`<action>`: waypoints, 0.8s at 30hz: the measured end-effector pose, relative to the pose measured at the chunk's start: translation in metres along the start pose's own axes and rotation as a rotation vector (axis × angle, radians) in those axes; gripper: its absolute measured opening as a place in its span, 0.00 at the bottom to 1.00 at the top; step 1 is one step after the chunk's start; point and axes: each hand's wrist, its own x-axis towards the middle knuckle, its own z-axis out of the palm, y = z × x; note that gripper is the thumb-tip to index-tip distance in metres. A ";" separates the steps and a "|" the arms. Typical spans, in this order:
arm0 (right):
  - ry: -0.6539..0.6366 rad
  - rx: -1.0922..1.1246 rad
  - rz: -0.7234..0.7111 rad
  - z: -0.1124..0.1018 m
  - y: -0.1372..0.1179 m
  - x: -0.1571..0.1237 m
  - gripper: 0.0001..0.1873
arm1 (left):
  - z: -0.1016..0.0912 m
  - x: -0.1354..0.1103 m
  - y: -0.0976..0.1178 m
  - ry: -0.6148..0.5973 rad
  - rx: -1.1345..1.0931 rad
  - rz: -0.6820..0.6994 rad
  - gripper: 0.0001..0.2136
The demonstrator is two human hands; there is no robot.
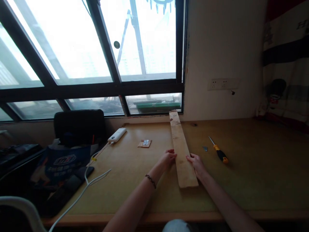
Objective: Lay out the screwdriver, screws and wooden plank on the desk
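A long pale wooden plank [181, 146] lies flat on the wooden desk [253, 167], running from near me to the wall under the window. My left hand [168, 158] grips its left edge with curled fingers. Against the plank's right edge, about the same distance along, my right hand [196, 162] is closed on the board. A dark bracelet sits on my left wrist.
A yellow-and-black screwdriver [219, 152] and a few screws [205, 148] lie right of the plank. A small metal hinge on a card [145, 143] and a white power bank [117, 135] with a white cable lie to the left. A black chair and a bag stand at far left.
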 end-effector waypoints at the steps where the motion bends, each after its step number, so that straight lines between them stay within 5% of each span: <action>1: -0.006 -0.021 -0.002 0.000 0.000 0.001 0.16 | -0.002 0.003 0.000 -0.002 0.007 -0.001 0.15; 14: -0.116 -0.388 -0.128 -0.014 -0.009 0.025 0.20 | -0.021 0.019 0.002 -0.234 0.232 0.040 0.16; 17: -0.046 -0.383 -0.186 -0.016 -0.005 0.031 0.20 | -0.039 0.024 0.013 -0.058 0.423 0.191 0.17; 22: 0.168 -0.348 -0.222 -0.018 0.002 0.039 0.21 | -0.089 0.027 0.051 0.431 1.167 0.734 0.17; 24: 0.128 -0.339 -0.212 -0.016 0.003 0.039 0.21 | -0.108 0.028 0.061 0.578 1.425 0.763 0.23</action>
